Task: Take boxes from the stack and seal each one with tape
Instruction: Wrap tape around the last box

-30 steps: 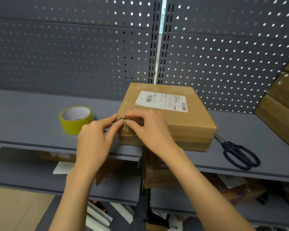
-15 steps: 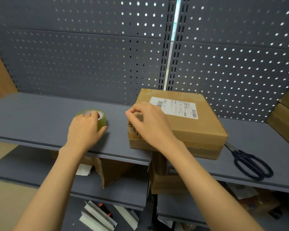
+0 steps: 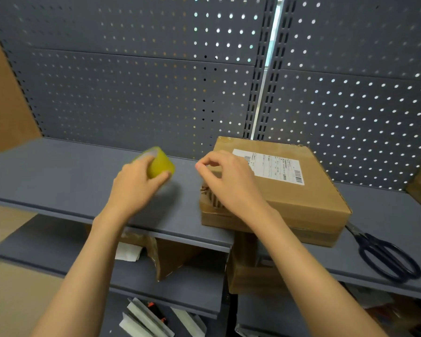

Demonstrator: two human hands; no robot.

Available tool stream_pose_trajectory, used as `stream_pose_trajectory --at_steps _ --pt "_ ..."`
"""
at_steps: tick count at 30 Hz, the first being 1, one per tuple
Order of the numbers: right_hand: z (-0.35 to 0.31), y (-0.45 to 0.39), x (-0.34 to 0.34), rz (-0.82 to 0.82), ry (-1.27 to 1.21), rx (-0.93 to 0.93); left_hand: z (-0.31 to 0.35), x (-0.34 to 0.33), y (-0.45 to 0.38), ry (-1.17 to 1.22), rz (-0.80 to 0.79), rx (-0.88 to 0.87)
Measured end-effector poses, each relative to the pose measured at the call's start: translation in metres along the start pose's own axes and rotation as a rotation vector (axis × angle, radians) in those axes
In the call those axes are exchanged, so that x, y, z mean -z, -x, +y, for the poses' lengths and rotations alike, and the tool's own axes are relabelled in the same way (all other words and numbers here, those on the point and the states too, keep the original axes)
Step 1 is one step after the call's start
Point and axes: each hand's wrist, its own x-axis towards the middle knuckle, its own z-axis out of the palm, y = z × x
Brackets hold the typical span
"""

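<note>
Head view: left hand (image 3: 134, 188) grips the yellow-green tape roll (image 3: 161, 162) mid-shelf; right hand (image 3: 231, 183), fingers curled, pinches the torn near-left corner of the flat brown cardboard box (image 3: 299, 190) straddling the grey shelf's (image 3: 58, 171) seam. Taping looks not yet begun; black scissors (image 3: 387, 256) lie unused at the right.

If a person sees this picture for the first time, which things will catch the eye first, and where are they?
First comes the yellow-green roll of packing tape, tilted up in the grip of the left hand above the grey metal shelf. Right of it, the right hand rests curled on the torn near-left corner of the flat brown cardboard box with a white label. Dark-handled scissors lie at the far right.
</note>
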Motion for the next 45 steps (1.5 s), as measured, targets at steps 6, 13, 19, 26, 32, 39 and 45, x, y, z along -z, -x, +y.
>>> stream_pose_trajectory --at_steps 6,13,19,26,32,39,45 --pt "-0.006 -0.005 0.019 0.082 -0.271 0.076 0.049 0.029 0.025 0.569 0.142 -0.042" --pt "-0.014 0.002 0.055 0.002 -0.614 0.123 0.092 0.031 0.07 0.859 0.093 -0.08" --pt "-0.01 0.019 0.071 -0.166 -0.628 0.118 0.114 0.02 0.096 0.891 0.026 -0.049" --pt "0.004 0.042 0.079 -0.22 -0.553 0.224 0.13 0.013 0.117 0.848 0.019 -0.012" --pt "0.011 0.06 0.081 -0.201 -0.544 0.262 0.133 0.004 0.134 0.767 0.025 0.016" --pt "0.016 0.069 0.077 -0.109 -0.522 0.259 0.134 -0.002 0.142 0.739 0.013 0.035" --pt "0.011 0.064 0.063 -0.034 -0.514 0.235 0.126 0.004 0.137 0.755 -0.088 0.042"
